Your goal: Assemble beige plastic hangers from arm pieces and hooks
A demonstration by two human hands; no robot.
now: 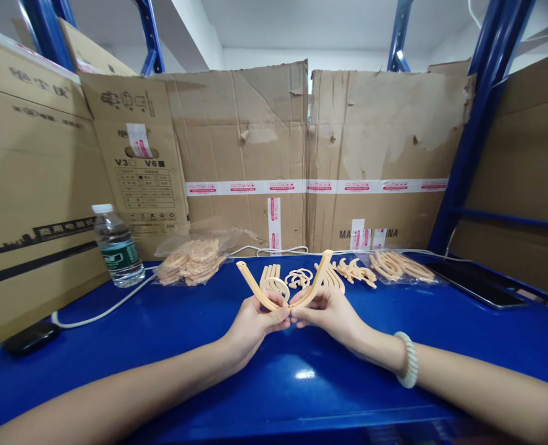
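My left hand (251, 324) pinches a beige curved strip (250, 281), whose free end rises to the upper left. A second beige curved strip (320, 275) is held between the thumb and fingers of my right hand (332, 314) and slants up to the right. Their lower ends meet, or nearly so, between my fingertips; whether they are joined I cannot tell. Just behind my hands lie several hook-shaped pieces (270, 272), curly pieces (298, 278), more curved strips (336, 284) and small jagged pieces (357, 272), all beige.
On the blue table (274, 383), a bag of beige pieces (193, 262) and a water bottle (118, 250) stand back left. Another bag (401, 267) and a dark phone (475, 285) lie right. A black object (31, 338) sits far left. Cardboard (246, 136) walls the back; a white cable (102, 316) runs across.
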